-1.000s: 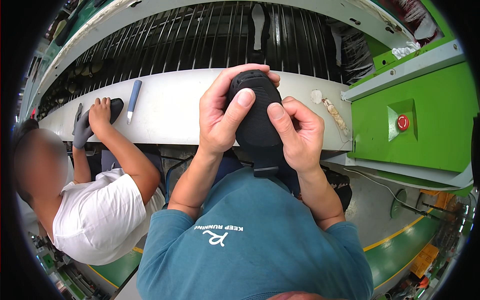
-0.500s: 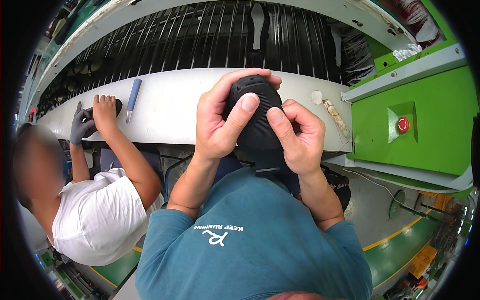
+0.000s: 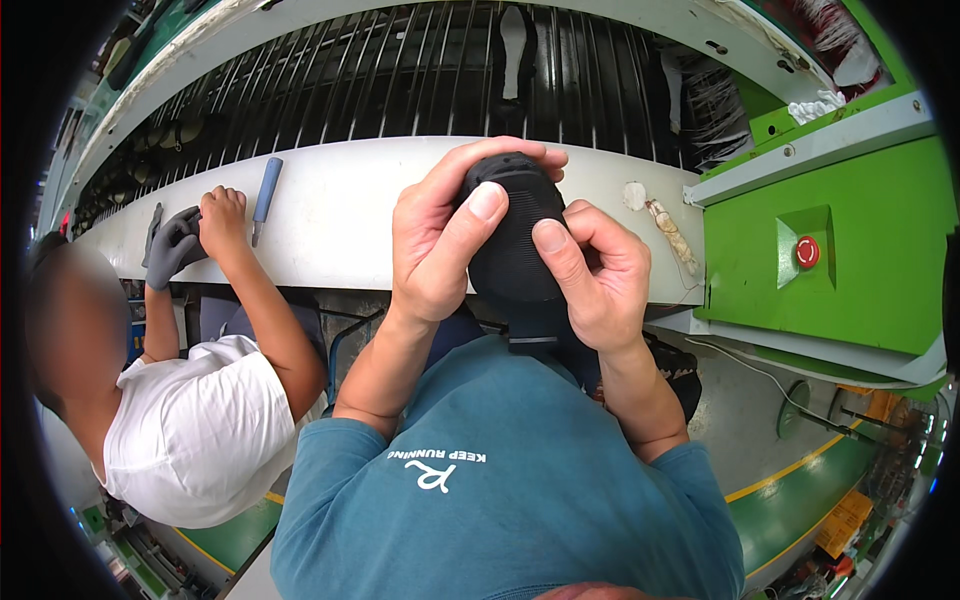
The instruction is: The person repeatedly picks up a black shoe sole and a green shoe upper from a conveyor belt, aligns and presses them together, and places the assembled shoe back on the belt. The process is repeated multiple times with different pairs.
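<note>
A black shoe (image 3: 514, 250) with a finely ribbed surface is held above the near edge of the white worktop (image 3: 345, 215). My left hand (image 3: 430, 240) wraps its left side and far end, the thumb lying on the upper left of the ribbed face. From the right, my right hand (image 3: 608, 275) grips it with the thumb pressed near the middle and the fingers curled behind. The shoe's underside is hidden from me. A blue-handled knife (image 3: 267, 195) lies on the worktop to the left.
Beyond the worktop runs a roller conveyor (image 3: 400, 75) carrying a dark shoe piece (image 3: 514, 60) with a pale centre. A co-worker's bare hand (image 3: 222, 222) and gloved hand (image 3: 174, 250) are at left. At right stands a green machine (image 3: 870, 270) with a red button (image 3: 806, 251); a wrapped stick (image 3: 672, 235) lies nearby.
My left thumb has shifted slightly up and left on the shoe, which has tilted a little. The co-worker's hands have moved closer together, and the shoe piece on the conveyor has shifted slightly.
</note>
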Available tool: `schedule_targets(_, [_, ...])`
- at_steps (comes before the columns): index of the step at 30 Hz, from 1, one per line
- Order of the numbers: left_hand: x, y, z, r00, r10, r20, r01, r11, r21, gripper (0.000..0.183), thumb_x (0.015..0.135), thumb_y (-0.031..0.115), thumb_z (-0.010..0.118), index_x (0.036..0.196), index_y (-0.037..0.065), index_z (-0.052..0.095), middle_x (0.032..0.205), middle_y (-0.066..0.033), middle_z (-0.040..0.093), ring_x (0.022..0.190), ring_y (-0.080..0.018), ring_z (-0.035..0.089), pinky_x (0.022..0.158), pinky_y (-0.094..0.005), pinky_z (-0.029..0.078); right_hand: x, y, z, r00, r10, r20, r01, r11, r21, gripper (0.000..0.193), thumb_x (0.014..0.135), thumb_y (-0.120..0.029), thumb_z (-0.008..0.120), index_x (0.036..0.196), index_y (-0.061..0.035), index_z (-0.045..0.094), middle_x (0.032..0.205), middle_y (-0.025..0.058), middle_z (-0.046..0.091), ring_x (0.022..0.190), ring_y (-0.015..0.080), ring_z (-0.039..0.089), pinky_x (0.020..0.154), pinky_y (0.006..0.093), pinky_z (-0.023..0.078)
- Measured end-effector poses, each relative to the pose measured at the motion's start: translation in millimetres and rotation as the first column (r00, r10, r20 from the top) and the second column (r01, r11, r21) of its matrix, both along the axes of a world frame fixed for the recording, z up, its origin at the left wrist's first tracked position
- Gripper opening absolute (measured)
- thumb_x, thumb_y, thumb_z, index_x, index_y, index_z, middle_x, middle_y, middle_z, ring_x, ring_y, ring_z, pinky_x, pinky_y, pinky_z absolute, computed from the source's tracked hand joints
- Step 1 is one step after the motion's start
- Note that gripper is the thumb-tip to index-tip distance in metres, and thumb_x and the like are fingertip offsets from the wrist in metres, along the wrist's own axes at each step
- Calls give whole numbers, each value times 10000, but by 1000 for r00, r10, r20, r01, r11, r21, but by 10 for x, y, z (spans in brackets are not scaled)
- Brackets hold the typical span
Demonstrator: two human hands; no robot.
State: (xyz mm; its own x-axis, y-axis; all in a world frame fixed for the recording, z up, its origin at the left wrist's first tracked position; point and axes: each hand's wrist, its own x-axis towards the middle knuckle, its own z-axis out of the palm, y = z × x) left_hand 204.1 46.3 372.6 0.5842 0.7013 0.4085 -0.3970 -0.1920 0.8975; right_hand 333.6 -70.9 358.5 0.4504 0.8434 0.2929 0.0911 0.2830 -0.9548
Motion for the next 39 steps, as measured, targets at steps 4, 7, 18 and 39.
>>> schedule_targets(4, [0, 2, -31, 999, 33, 0, -33, 999, 37, 430, 1064, 259, 641, 1308, -92, 690, 1210, -262, 782, 1125, -322, 770, 1025, -443, 609, -8, -13, 20, 1000, 10, 3, -10, 1000, -9, 280, 1048, -177, 806, 845, -12, 705, 750, 23, 668, 685, 86, 579, 615, 273, 441])
schedule_targets(7, [-13, 4, -8, 999, 41, -36, -39, 998, 50, 369, 1037, 201, 707, 1282, -76, 703, 1172, -241, 793, 1092, -292, 775, 994, -419, 618, 4, -23, 19, 1000, 15, 27, -15, 1000, -1, 280, 1046, -179, 808, 845, -13, 707, 752, 24, 672, 686, 88, 583, 618, 276, 444])
schedule_targets(18, [-43, 63, -47, 1000, 22, -15, -21, 995, 95, 314, 1022, 176, 737, 1231, -57, 719, 1109, -223, 800, 1045, -269, 779, 957, -400, 624, 20, -22, 20, 997, 41, 60, -42, 999, 3, 293, 1040, -176, 816, 831, -7, 700, 740, 29, 666, 668, 96, 575, 617, 281, 443])
schedule_targets(39, [26, -96, -39, 996, 90, 20, -90, 996, -9, 426, 1053, 221, 713, 1379, -39, 624, 1170, -266, 790, 1072, -291, 780, 975, -419, 627, 41, -23, -12, 998, 40, 45, -40, 999, 3, 257, 1026, -157, 822, 848, -12, 707, 741, 29, 668, 668, 100, 584, 614, 282, 440])
